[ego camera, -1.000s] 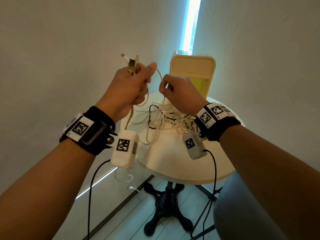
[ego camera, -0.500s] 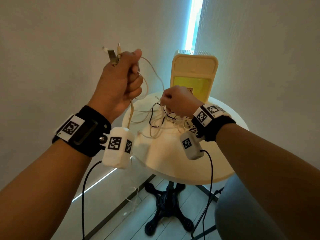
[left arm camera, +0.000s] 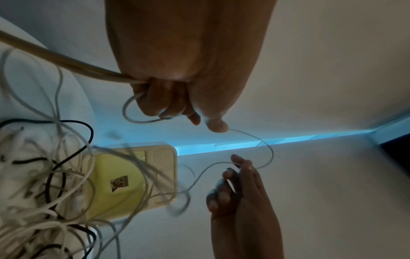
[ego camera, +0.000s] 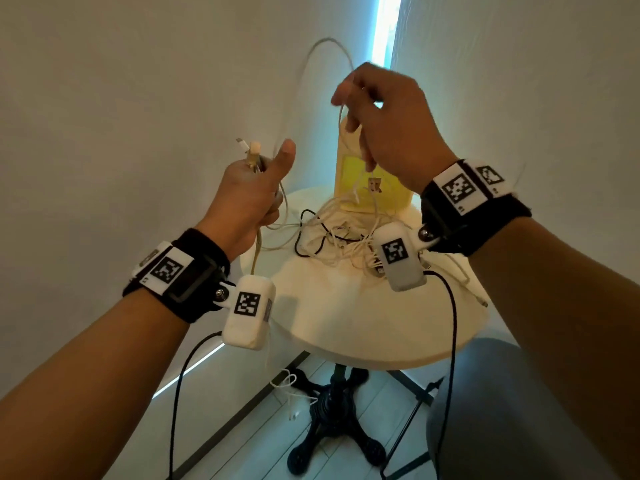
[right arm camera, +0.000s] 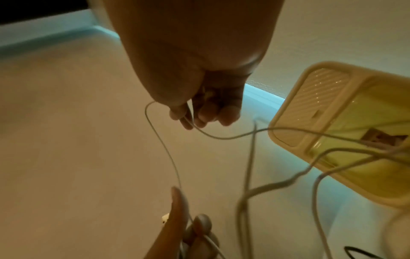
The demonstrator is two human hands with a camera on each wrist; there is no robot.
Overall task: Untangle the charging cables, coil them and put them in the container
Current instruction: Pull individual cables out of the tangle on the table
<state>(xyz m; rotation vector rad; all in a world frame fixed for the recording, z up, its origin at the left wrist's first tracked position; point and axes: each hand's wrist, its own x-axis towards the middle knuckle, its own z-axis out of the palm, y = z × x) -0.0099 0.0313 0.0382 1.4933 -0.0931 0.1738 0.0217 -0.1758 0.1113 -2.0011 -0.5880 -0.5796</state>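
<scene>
A tangle of white and black charging cables (ego camera: pixel 341 239) lies on the round white table (ego camera: pixel 363 323). My left hand (ego camera: pixel 263 168) grips several cable ends in a fist, with plugs (ego camera: pixel 250 149) sticking up and the thumb raised. A thick beige cable (left arm camera: pixel 55 57) runs out of that fist (left arm camera: pixel 173 99). My right hand (ego camera: pixel 349 98) is held higher and pinches a thin white cable (ego camera: pixel 323 41) that arcs over to the left hand. This pinch (right arm camera: pixel 190 119) also shows in the right wrist view. The yellow container (ego camera: pixel 377 199) stands upright behind the tangle, partly hidden by my right hand.
Walls close in behind and on both sides of the table. One white cable end (ego camera: pixel 291 386) dangles past the table's left edge toward the floor beside the black pedestal base (ego camera: pixel 332 431). A grey seat (ego camera: pixel 502 410) sits at the lower right.
My right hand has risen from the tangle on the table, drawing a thin white cable up into a high loop. My left hand, still gripping the cable ends, has come down and moved right.
</scene>
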